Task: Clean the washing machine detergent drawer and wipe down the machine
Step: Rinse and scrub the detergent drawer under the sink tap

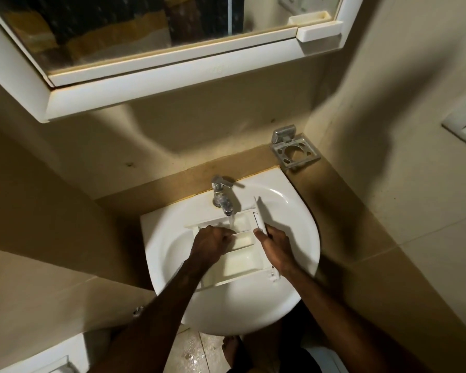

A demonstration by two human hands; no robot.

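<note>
Detergent drawer (242,261) in sink (301,238) under the running faucet (222,196): rigid light plastic, likely slippery wet. Right hand (273,244) closed around its front panel; left hand (211,242) curled inside a compartment, contents unclear.

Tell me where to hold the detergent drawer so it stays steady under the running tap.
Grip the detergent drawer by its front panel, coming in from the right, as the right hand does. That panel is a long flat edge standing clear of the compartments, so it probably gives a firm pinch. This leaves the left hand free to rub inside, where water from the tap lands, over the sink.
</note>
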